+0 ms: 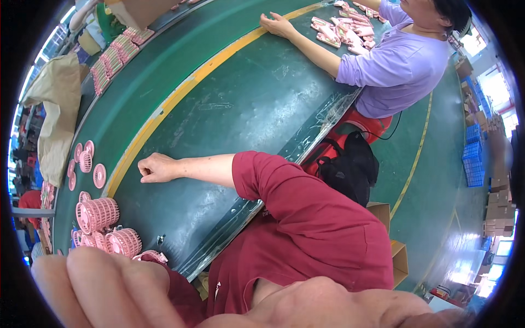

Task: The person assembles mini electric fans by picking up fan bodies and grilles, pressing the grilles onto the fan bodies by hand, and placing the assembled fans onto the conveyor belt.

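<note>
My left hand [104, 284] is raised very close to the camera at the lower left. Its fingers are bent and pressed together; the tips run out of the picture, so what they grip is hidden. My right arm, in a maroon sleeve, reaches out over the dark green worktable [219, 131]. At its end my right hand [158, 167] is curled into a loose fist near the yellow strip, with nothing visible in it. Pink slotted plastic cages [97, 214], like small fan housings, stand on the table's left, below that fist. Beside them, pink round grilles [99, 176] lie on the green belt.
A co-worker in a lilac top [399, 60] sits farther along the table, near a heap of pink parts [347, 27]. Rows of pink pieces [114, 59] lie across the belt [147, 93]. A black bag [350, 167] hangs by a red chair, and cardboard boxes [399, 259] stand behind me.
</note>
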Available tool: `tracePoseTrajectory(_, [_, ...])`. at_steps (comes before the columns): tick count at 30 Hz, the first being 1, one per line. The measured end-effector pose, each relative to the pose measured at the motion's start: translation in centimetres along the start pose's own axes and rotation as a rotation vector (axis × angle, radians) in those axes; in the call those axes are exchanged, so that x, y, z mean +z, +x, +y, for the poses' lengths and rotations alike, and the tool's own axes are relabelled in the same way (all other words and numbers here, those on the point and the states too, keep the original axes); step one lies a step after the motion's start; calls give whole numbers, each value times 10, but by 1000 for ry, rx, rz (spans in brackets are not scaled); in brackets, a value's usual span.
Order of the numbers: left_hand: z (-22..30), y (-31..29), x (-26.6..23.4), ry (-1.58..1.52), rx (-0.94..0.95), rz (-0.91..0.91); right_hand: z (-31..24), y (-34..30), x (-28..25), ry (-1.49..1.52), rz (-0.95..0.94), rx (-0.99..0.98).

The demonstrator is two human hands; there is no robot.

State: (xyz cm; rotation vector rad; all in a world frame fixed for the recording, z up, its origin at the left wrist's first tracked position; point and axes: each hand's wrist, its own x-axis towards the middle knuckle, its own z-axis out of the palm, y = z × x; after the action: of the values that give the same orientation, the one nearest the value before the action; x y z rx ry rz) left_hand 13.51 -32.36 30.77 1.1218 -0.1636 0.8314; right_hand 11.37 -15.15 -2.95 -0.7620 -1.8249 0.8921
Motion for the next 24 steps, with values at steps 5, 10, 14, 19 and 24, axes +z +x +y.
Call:
tracePoseTrajectory(5, [21, -35, -12, 26, -43, 68, -1, -1, -1, 10, -11, 10])
tracePoseTrajectory(10, [26, -38, -22, 66, -80, 132, 0, -2, -4, 5, -5, 7])
tracePoseTrajectory(14, [8, -53, -21, 284, 72, 212, -2, -1, 5, 10, 9, -62])
tracePoseTrajectory(19, [-59, 17, 77, 1739, -246, 941, 9, 2, -3, 48, 24, 15])
tracePoseTrajectory(24, [-47, 68, 44, 2105, -663, 1024, -2, 4, -8, 16, -38, 81])
